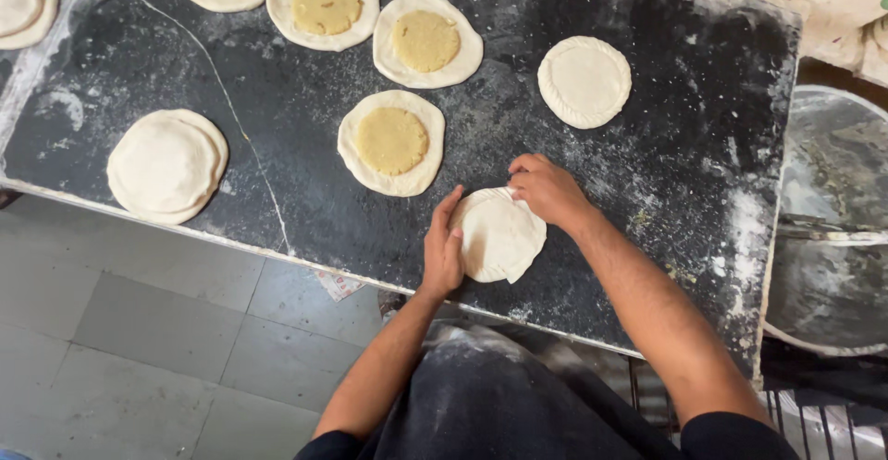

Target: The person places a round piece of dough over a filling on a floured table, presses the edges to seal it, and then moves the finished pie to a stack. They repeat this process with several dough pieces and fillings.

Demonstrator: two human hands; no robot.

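The pale, round stuffed dough disc (499, 236) under my hands lies flat on the floured black slab near its front edge, its top smooth, its upper rim partly crimped.

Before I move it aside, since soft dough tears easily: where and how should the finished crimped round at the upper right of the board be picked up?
Probably from underneath, not by the rim. The crimped round lies flat on the floured black board, its pleated edge thin all around. Its right and near sides are free, so slide flat fingers under from there and lift it level.
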